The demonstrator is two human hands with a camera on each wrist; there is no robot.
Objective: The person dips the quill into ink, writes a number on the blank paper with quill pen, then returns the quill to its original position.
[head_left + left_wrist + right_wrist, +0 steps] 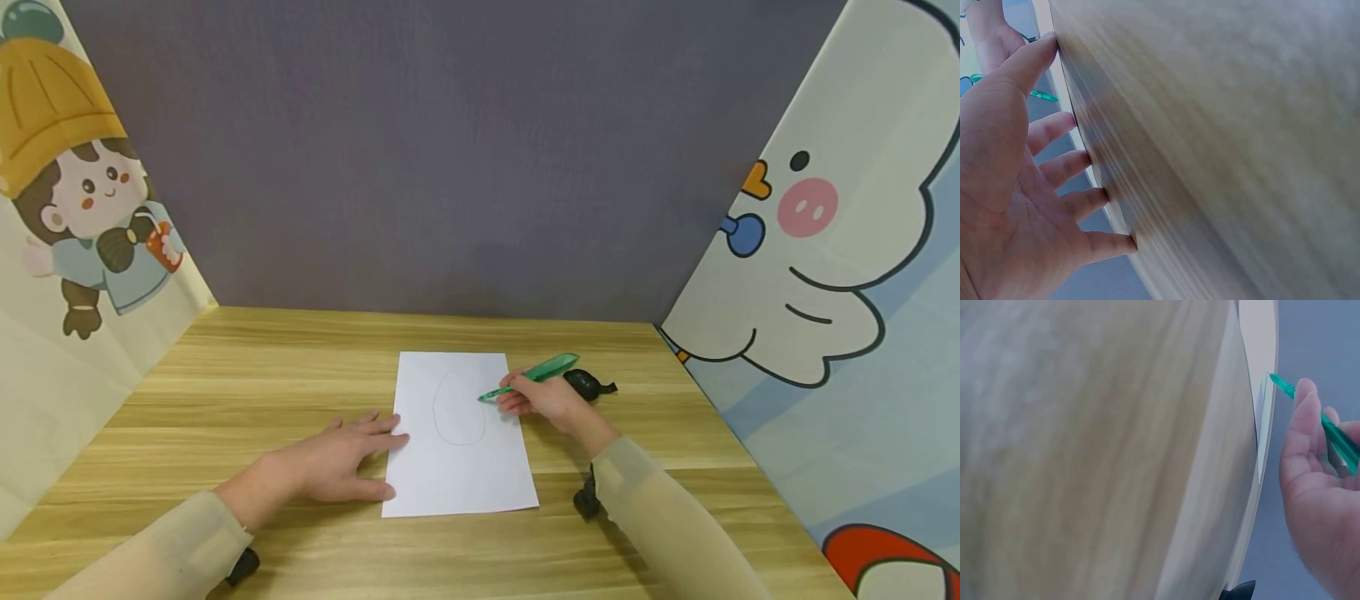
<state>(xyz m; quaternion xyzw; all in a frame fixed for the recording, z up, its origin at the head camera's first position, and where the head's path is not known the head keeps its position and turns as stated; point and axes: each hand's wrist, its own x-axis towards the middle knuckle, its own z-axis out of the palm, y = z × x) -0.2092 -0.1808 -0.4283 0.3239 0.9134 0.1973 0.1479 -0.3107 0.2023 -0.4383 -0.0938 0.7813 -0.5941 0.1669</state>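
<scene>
A white sheet of paper lies on the wooden table with a thin, faint oval outline drawn on it. My right hand pinches a green pen between thumb and fingers, its tip at the right side of the oval. In the right wrist view the pen slants down to the paper's surface. At the paper's left edge, my left hand rests with fingers spread, some fingertips on the sheet. The left wrist view shows this hand with its straight fingertips touching down.
Just behind my right hand sits a small black rounded object with a short tail. A grey panel rises at the table's back edge. Walls with cartoon figures stand on the left and right. The wooden tabletop surrounds the sheet.
</scene>
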